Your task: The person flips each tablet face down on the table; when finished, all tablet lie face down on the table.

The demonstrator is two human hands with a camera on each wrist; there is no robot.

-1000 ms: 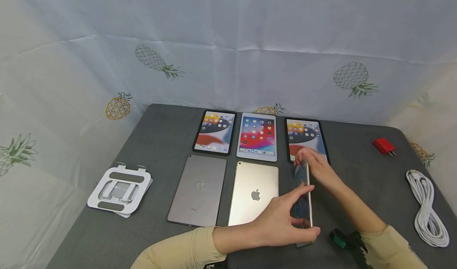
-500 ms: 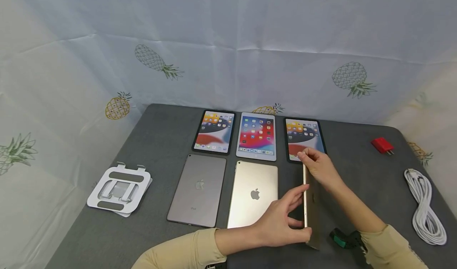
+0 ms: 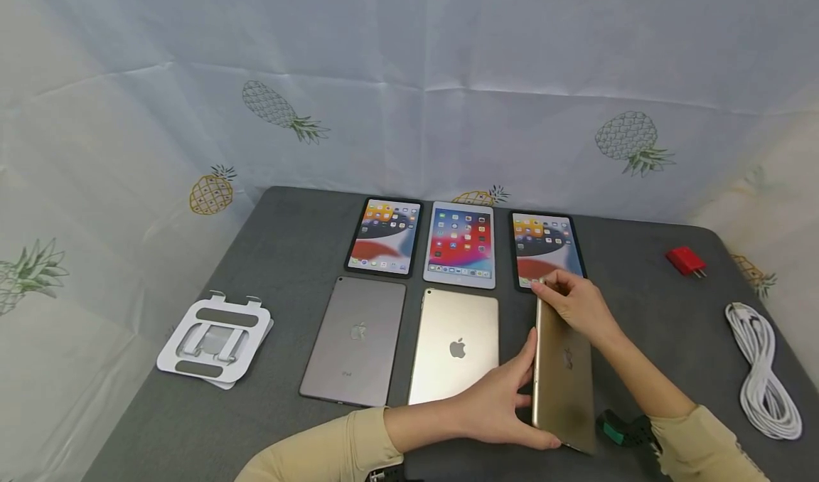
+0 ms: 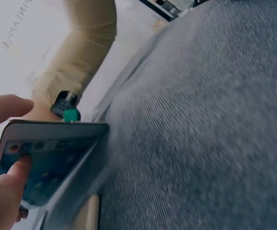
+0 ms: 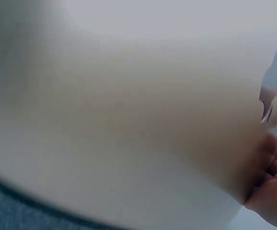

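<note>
A gold tablet (image 3: 564, 389) stands tilted on its long edge at the front right, its back turned to the right. My left hand (image 3: 491, 405) grips its lower left part, thumb at the bottom corner. In the left wrist view a finger (image 4: 19, 173) touches the lit screen side. At the top end my right hand (image 3: 577, 306) pinches the edge; the right wrist view is mostly filled by the tablet's pale back (image 5: 128, 115). Just left, a second gold tablet (image 3: 457, 329) lies face down, partly covered by my left hand, beside a grey tablet (image 3: 355, 340), also face down.
Along the back lie a black-framed tablet (image 3: 384, 237), a white tablet (image 3: 460, 244) and another black-framed tablet (image 3: 547, 244), screens lit. A white folding stand (image 3: 214, 338) sits left. A red charger plug (image 3: 686, 261) and coiled white cable (image 3: 761, 372) lie right on the grey table (image 3: 646, 276).
The held tablet has turned about its long edge: its screen faced left, then it stood edge-on, and now its gold back shows. Both hands keep hold of it.
</note>
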